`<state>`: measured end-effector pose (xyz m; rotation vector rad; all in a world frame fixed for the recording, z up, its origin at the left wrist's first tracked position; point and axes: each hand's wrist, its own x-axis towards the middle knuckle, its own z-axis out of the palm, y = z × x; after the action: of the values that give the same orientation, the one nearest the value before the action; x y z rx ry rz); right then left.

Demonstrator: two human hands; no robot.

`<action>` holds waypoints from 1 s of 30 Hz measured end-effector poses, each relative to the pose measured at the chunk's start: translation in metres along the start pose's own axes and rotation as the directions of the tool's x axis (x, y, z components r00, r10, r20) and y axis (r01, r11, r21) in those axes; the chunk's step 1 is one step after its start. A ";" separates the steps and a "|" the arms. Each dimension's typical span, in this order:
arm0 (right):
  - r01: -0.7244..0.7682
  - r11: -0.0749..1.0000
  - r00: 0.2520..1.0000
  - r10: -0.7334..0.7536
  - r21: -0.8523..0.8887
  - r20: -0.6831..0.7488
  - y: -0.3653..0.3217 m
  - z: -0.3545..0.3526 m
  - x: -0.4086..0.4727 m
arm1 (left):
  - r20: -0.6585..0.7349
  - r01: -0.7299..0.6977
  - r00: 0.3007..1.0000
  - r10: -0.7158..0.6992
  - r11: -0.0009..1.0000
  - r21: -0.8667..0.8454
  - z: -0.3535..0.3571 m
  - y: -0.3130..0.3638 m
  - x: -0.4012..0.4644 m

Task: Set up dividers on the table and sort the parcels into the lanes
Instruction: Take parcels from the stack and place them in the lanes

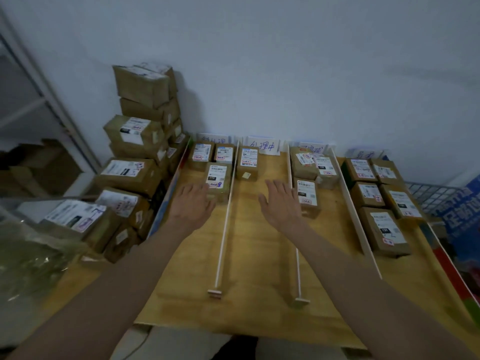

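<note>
White dividers split the wooden table (254, 294) into lanes: one (225, 219), a second (298, 271) and a third (359, 222). Cardboard parcels lie at the far ends: three in the left lane (217, 178), one in the second lane (248, 161), three in the third lane (306, 194), several in the right lane (385, 231). My left hand (191, 203) hovers flat over the left lane beside its nearest parcel, holding nothing. My right hand (279, 203) is spread over the second lane, also holding nothing.
A tall pile of unsorted parcels (135, 157) is stacked left of the table against the wall. Handwritten paper labels (263, 145) stand at the back of the lanes. A wire basket (436, 196) and blue packaging sit at the right. Plastic wrap lies at lower left.
</note>
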<state>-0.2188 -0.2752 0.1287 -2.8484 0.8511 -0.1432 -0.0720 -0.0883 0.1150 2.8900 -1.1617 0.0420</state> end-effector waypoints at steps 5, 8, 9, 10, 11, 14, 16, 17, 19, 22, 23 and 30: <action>0.047 0.998 0.999 -0.047 0.049 -0.009 -0.054 0.001 -0.026 | 0.022 0.045 0.999 -0.045 0.999 0.025 -0.010 -0.046 -0.055; 0.081 0.993 0.997 -0.081 0.087 0.004 -0.089 0.006 -0.036 | 0.022 0.118 0.993 -0.119 0.993 0.032 -0.017 -0.078 -0.083; 0.093 0.991 0.996 -0.094 0.099 0.008 -0.100 0.007 -0.039 | 0.018 0.134 0.991 -0.135 0.990 0.034 -0.020 -0.088 -0.091; 0.107 0.988 0.994 -0.109 0.109 0.012 -0.112 0.009 -0.042 | 0.008 0.148 0.989 -0.148 0.988 0.034 -0.022 -0.098 -0.098; 0.121 0.986 0.992 -0.124 0.116 0.016 -0.123 0.010 -0.044 | -0.009 0.160 0.987 -0.160 0.987 0.031 -0.024 -0.108 -0.106; 0.158 0.980 0.986 -0.162 0.122 0.025 -0.155 0.016 -0.049 | -0.048 0.207 0.977 -0.206 0.978 0.018 -0.029 -0.137 -0.124; 0.178 0.976 0.982 -0.184 0.121 0.033 -0.176 0.020 -0.049 | -0.050 0.233 0.971 -0.232 0.972 0.006 -0.029 -0.159 -0.131; 0.185 0.974 0.981 -0.192 0.128 0.037 -0.187 0.022 -0.049 | -0.048 0.241 0.969 -0.240 0.971 0.004 -0.028 -0.171 -0.132; 0.188 0.971 0.979 -0.197 0.150 0.049 -0.209 0.027 -0.045 | -0.049 0.256 0.965 -0.256 0.967 -0.006 -0.027 -0.199 -0.133; 0.182 0.967 0.979 -0.195 0.176 0.060 -0.245 0.036 -0.036 | -0.059 0.259 0.964 -0.260 0.966 -0.017 -0.024 -0.240 -0.129; 0.180 0.966 0.979 -0.193 0.184 0.060 -0.257 0.040 -0.032 | -0.060 0.259 0.964 -0.260 0.966 -0.019 -0.023 -0.254 -0.126; 0.095 0.955 0.975 -0.145 0.281 0.165 -0.339 0.069 -0.004 | 0.024 0.292 0.956 -0.291 0.951 -0.098 -0.009 -0.331 -0.108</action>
<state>-0.0312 0.0155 0.1233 -2.6048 0.5713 -0.0083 0.0795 0.2254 0.1150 2.9381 -0.7024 -0.0363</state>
